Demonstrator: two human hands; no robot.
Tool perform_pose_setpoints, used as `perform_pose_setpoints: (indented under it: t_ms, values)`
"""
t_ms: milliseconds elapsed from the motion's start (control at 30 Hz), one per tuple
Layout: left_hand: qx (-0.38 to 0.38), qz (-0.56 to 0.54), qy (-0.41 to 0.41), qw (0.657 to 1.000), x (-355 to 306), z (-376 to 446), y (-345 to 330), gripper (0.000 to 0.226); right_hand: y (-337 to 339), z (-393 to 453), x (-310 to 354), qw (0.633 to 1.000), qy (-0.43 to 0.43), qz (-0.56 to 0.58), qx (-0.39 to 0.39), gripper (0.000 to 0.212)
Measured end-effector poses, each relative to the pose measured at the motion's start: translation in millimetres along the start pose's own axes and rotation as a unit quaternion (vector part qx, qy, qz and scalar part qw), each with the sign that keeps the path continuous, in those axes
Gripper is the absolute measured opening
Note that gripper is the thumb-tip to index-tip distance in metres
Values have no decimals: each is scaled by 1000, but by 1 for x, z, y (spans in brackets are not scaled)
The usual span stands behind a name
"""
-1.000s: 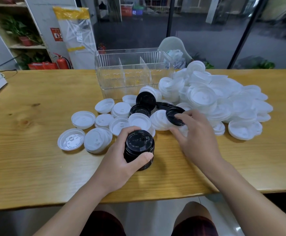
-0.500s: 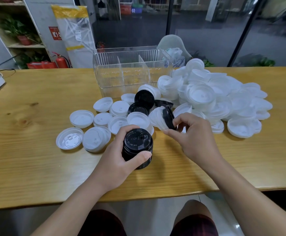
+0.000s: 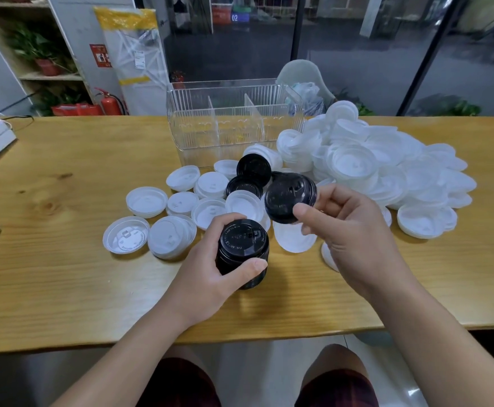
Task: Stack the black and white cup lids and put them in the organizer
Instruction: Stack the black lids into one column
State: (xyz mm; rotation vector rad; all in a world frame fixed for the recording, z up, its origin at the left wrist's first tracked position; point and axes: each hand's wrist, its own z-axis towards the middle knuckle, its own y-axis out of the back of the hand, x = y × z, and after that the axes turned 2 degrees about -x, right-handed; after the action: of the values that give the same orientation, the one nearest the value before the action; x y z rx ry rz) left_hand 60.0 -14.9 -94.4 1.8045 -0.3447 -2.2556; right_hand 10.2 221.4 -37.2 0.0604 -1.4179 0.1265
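While the clear organizer (image 3: pixel 234 124) at the back of the bench (image 3: pixel 63 259) holds no lids as far as its ribbed walls let me see, the job looks barely begun. The left hand (image 3: pixel 210 277) grips a short stack of black lids (image 3: pixel 243 254) standing on the bench, fingers curled round it. The right hand (image 3: pixel 354 230) pinches a single black lid (image 3: pixel 290 198) just above and right of that stack, glossy, domed top tilted toward the camera. Two more black lids (image 3: pixel 253 168) and a big heap of white lids (image 3: pixel 372 168) wait unsorted.
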Motion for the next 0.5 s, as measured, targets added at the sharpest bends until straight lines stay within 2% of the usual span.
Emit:
perform_pose_setpoints:
  t_ms: [33,100,167,200,400,500]
  values:
    - [0,-1,0,1000,0,0,0,63,-4,-1,0,999,-21,41,14,22]
    - [1,-3,-1,1000,-1,0,0,63,-11,-4,-2,991,-68,111,41,50]
    - [0,-2,-5,1000,-2,-1,0,61,-16,-9,-6,987,-91,117,69,71]
    - [-1,0,-7,1000,-2,-1,0,61,-17,-12,-9,988,-87,93,82,74]
    - [-1,-11,-5,1000,-2,-1,0,62,-25,-22,-20,995,-37,-37,83,49]
    - [-13,-17,9,1000,2,-1,0,77,-29,-23,-21,992,-17,-99,80,48]
